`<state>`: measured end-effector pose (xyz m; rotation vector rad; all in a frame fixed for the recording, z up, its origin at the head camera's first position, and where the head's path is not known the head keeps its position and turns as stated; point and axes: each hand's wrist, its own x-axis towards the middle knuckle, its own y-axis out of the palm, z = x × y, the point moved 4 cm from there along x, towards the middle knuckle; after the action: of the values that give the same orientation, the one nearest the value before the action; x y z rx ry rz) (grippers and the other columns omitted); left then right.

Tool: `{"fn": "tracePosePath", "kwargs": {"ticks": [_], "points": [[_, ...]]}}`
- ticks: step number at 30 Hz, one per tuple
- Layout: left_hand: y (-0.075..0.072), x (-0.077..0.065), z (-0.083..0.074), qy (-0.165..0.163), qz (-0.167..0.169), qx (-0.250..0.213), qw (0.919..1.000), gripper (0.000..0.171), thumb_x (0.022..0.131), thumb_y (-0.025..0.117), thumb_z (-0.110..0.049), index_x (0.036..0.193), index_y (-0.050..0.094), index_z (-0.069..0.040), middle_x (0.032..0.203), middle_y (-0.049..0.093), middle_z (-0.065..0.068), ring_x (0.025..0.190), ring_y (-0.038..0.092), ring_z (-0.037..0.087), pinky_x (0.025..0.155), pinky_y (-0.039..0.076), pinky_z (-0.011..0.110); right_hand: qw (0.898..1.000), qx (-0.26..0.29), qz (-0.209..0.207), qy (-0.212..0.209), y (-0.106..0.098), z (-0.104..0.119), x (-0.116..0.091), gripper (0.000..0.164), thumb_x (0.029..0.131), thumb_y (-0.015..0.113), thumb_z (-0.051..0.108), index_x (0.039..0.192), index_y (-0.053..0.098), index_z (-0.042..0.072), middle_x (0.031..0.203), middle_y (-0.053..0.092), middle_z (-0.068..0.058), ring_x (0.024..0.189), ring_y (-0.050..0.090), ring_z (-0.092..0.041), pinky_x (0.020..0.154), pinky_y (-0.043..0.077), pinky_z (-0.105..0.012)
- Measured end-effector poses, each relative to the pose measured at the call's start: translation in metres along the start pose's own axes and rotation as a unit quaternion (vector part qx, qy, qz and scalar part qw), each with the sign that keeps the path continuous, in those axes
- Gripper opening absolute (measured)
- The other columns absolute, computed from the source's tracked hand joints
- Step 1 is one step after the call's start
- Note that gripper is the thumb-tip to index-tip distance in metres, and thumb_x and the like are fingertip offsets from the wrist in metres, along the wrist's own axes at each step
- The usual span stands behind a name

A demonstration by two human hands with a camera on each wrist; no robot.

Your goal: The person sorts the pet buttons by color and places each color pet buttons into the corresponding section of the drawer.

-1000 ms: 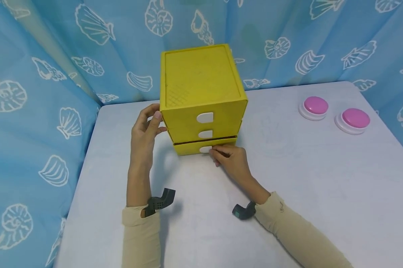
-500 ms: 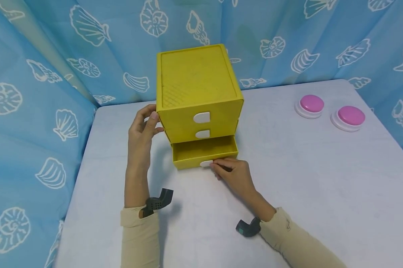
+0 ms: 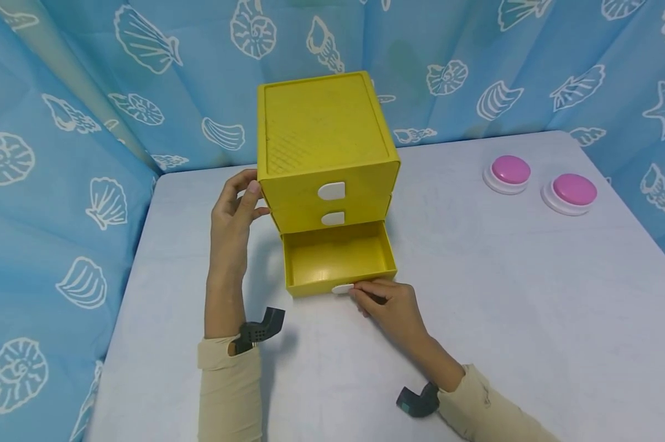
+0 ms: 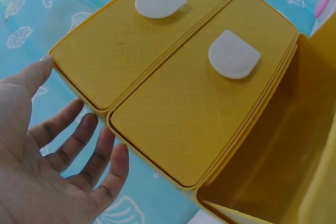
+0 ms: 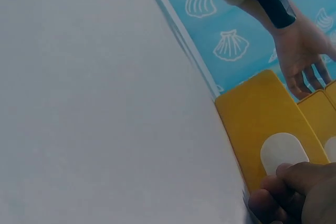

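A yellow three-drawer cabinet (image 3: 326, 126) stands on the white table, its top two drawers flush with the front. The bottom drawer (image 3: 312, 286) is pulled well out, and nothing lies inside it. My right hand (image 3: 390, 305) pinches the white drawer handle (image 5: 283, 150) between thumb and fingers, at the handle's right end. My left hand (image 3: 233, 215) rests against the cabinet's left side, fingers spread and loosely bent, with the thumb at its front edge. In the left wrist view, two white handles (image 4: 234, 56) show on the upper drawers.
Two pink push buttons (image 3: 511, 170) with white bases sit at the table's back right. A blue curtain (image 3: 199, 73) with white shell prints hangs behind and to the left. The white table (image 3: 503, 294) stretches out to the right of the cabinet.
The bottom drawer has slid out toward me, from almost closed to well out, with my right hand moving along on its handle. My left hand has stayed at the cabinet's side.
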<state>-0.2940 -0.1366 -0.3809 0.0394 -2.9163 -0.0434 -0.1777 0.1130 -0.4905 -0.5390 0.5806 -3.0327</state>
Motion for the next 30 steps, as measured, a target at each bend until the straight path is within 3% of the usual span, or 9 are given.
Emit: {"fn": "tracePosePath", "kwargs": {"ticks": [14,24,30], "points": [[0.001,0.0,-0.002,0.007,0.004,-0.005,1.0,0.044,0.097,0.064,-0.043,0.133,0.061,-0.018,0.129,0.054,0.007,0.113,0.056,0.025,0.09,0.053,0.036,1.0,-0.005,-0.002,-0.01,-0.002,0.008,-0.023,0.013,0.082,0.081,0.001,0.096,0.08,0.002,0.076,0.071,0.008,0.063,0.062,-0.007,0.059,0.055,-0.02],[0.0,-0.001,0.0,-0.003,-0.003,0.003,1.0,0.045,0.097,0.064,-0.045,0.133,0.06,-0.02,0.129,0.06,0.005,0.113,0.057,0.024,0.091,0.052,0.037,1.0,0.001,0.002,0.006,-0.003,0.011,-0.034,0.013,0.083,0.08,0.003,0.097,0.08,0.002,0.077,0.072,0.007,0.065,0.064,-0.008,0.059,0.055,-0.021],[0.0,0.0,0.0,0.005,0.002,-0.005,1.0,0.043,0.097,0.064,-0.043,0.133,0.061,-0.018,0.129,0.056,0.006,0.113,0.056,0.025,0.091,0.053,0.037,1.0,-0.004,-0.002,0.008,-0.003,0.014,-0.04,0.013,0.083,0.081,0.004,0.096,0.08,0.003,0.076,0.071,0.008,0.064,0.063,-0.008,0.057,0.054,-0.021]]}}
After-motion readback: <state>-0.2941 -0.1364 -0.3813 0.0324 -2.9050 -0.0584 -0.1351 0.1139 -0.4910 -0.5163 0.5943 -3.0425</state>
